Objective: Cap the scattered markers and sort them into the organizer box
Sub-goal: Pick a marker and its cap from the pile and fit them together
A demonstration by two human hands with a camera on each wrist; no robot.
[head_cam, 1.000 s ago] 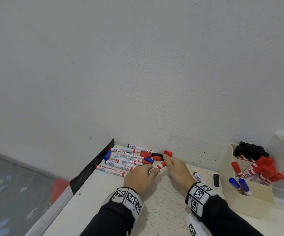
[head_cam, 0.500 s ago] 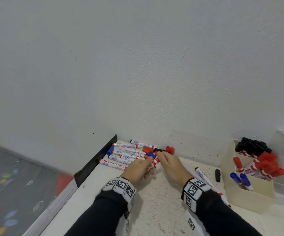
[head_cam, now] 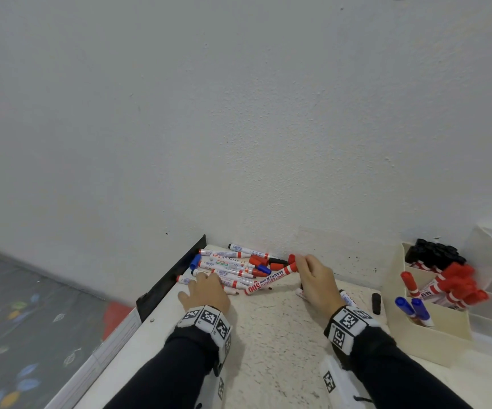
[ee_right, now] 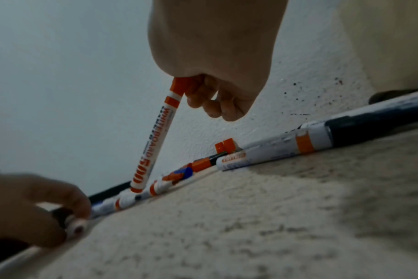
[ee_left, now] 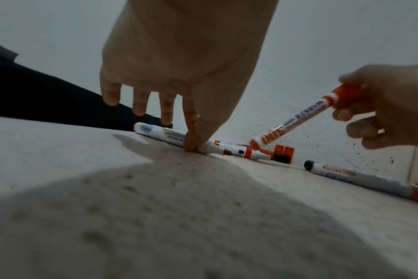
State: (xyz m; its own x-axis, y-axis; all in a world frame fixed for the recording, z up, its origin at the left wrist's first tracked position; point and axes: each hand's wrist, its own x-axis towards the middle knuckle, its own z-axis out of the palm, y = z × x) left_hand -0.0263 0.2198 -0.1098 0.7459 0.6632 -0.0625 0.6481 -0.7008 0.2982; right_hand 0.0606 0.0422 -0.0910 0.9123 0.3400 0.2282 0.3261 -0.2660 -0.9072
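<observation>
Head view. The right hand (head_cam: 315,283) pinches the red cap end of a red marker (head_cam: 271,280), which slants toward 8 o'clock with its far end low by the marker pile (head_cam: 230,265); the barrel reads "WHITEBOARD MARKER 500". The left hand (head_cam: 207,290) lies at 9 o'clock of the red marker, fingers over the near edge of the pile and hiding what they touch. Other labels in the pile are too small to read. A loose black cap (head_cam: 375,303) lies on the table (head_cam: 268,349) at 3 o'clock of the right hand, near the organizer box (head_cam: 433,335). The box holds black-, red- and blue-capped markers in separate compartments; its right side is cut off.

Left wrist view. The left hand's (ee_left: 184,62) fingers hang spread; the forefinger and thumb tips meet on a white marker (ee_left: 170,135) lying on the table. Whether they grip or merely press it cannot be told. At 3 o'clock the right hand (ee_left: 389,107) holds the tilted red marker (ee_left: 298,120); its print is blurred.

Right wrist view. The right hand's (ee_right: 217,56) curled fingers (ee_right: 203,94) clasp the cap of the red marker (ee_right: 153,139), which reads "WHITEBOARD 500". The left hand (ee_right: 29,207), blurred at 8 o'clock, is partly cut off.
</observation>
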